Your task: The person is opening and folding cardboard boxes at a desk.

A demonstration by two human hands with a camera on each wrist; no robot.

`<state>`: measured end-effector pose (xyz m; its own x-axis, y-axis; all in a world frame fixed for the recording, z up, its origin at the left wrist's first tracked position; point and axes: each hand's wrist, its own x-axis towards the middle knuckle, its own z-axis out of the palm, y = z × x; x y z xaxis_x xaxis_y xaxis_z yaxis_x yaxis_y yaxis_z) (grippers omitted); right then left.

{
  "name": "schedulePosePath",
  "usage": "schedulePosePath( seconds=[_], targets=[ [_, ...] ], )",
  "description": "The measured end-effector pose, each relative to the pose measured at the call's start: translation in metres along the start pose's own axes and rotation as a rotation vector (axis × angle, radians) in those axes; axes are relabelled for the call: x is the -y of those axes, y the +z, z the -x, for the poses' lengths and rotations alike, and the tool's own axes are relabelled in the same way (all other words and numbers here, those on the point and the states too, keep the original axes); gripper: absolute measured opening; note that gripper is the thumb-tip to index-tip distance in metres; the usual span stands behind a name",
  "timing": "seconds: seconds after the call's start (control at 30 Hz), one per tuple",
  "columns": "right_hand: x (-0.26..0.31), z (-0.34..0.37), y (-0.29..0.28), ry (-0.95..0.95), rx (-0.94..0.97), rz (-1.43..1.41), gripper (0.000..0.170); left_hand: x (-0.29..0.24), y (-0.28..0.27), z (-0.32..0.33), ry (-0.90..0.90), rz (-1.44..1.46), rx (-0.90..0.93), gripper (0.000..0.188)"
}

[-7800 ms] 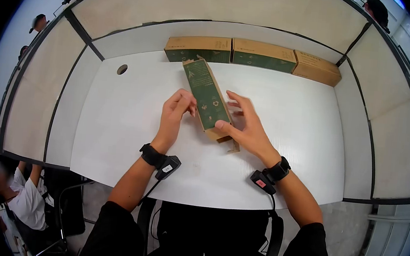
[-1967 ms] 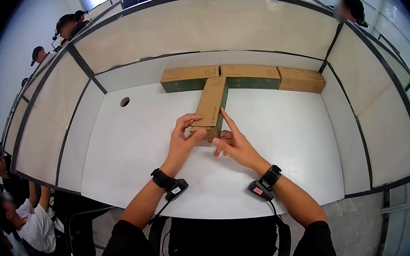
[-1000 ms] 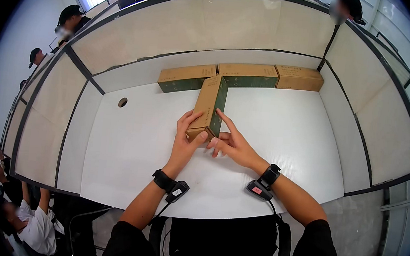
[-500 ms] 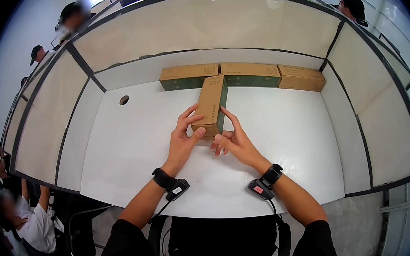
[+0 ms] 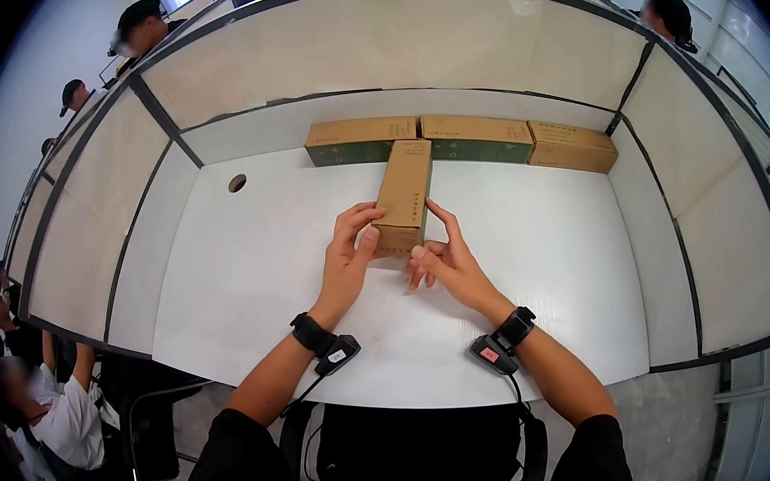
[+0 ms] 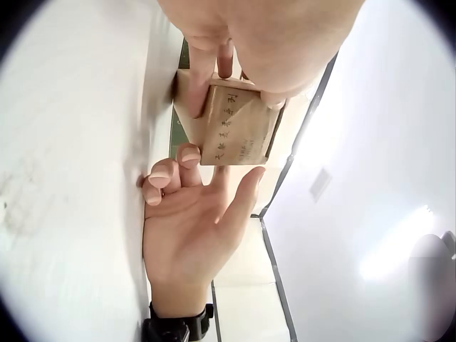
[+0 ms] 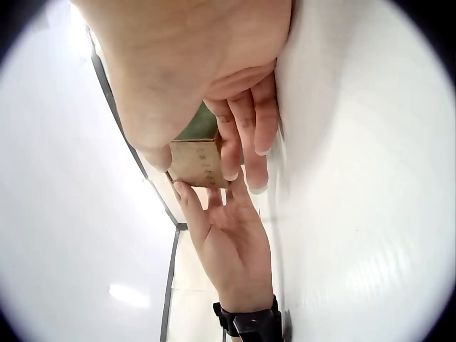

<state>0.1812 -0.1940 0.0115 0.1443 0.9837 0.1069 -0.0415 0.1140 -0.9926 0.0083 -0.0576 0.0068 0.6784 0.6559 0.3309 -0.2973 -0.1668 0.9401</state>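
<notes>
A long brown box with green sides lies lengthwise on the white table, its closed near end toward me. My left hand grips the near left part, fingers along the side and top edge, thumb against the end face. At the near right corner is my right hand: its straight index finger touches the right side, the thumb is by the end face, and the other fingers bend loosely below. In the right wrist view, printing shows on the end face.
Three similar boxes stand in a row along the back wall: left, middle and right. The held box's far end is close to the row. Partition panels enclose the table, which has a round hole at left.
Since the earliest frame the box has been turned from green face up to brown face up, and its near end, then with loose flaps, is closed. Lately it has straightened slightly, both hands staying at it.
</notes>
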Motion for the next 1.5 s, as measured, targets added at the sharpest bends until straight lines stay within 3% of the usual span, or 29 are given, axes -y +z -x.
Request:
schedulePosePath(
  seconds=[0.1,0.2,0.4,0.5,0.7,0.93,1.03,1.3,1.43,1.5],
  targets=[
    [0.0,0.0,0.0,0.009,0.004,0.001,0.086,-0.003,0.001,0.0,0.004,0.029,-0.018,0.031],
    [0.0,0.0,-0.001,0.023,0.014,-0.008,0.087,-0.005,0.006,0.001,0.132,-0.153,-0.041,0.031],
    [-0.001,0.0,0.002,0.002,-0.022,0.023,0.085,-0.003,0.003,0.001,0.063,-0.065,-0.027,0.037],
    [0.002,0.002,0.005,0.002,-0.099,0.042,0.081,-0.006,0.005,0.001,0.121,-0.132,0.013,0.039],
    [-0.003,-0.003,0.003,0.017,-0.192,-0.013,0.078,-0.012,0.012,0.006,0.075,-0.113,0.114,0.047],
    [-0.005,-0.003,0.002,-0.005,-0.189,-0.01,0.071,-0.009,0.01,0.002,0.002,-0.071,0.004,0.06],
    [-0.005,-0.003,0.003,-0.004,-0.201,-0.008,0.069,-0.01,0.008,0.003,-0.123,0.085,0.074,0.059],
    [-0.01,-0.005,0.002,0.011,-0.296,-0.001,0.06,0.0,0.004,0.006,-0.105,0.124,0.258,0.047],
    [-0.014,-0.005,0.004,-0.037,-0.343,0.012,0.055,-0.003,0.01,0.005,-0.036,-0.039,0.315,0.053],
    [-0.017,-0.005,0.005,-0.069,-0.379,-0.008,0.052,-0.007,0.009,0.005,-0.094,-0.031,0.217,0.065]
  ],
)
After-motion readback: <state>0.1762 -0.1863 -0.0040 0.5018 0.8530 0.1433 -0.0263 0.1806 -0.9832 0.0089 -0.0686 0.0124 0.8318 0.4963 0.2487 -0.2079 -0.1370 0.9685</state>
